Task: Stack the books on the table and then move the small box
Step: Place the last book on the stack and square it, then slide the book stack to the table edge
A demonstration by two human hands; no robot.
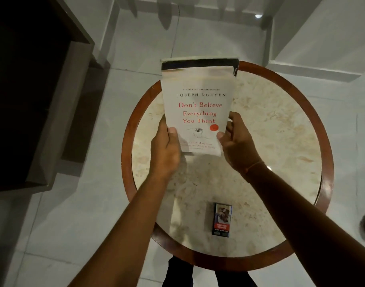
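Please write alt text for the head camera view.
Both hands, left hand and right hand, hold a white book above a round marble-topped table. A small box lies near the table's front edge.

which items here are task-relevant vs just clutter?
Task-relevant:
- white book, held by left hand and right hand, with a second, dark-edged book behind it
- small box, near edge of round table

Just lying about:
- dark cabinet on the left
- white step beyond the table

small box [221,219] (alone), tabletop [281,141] open around
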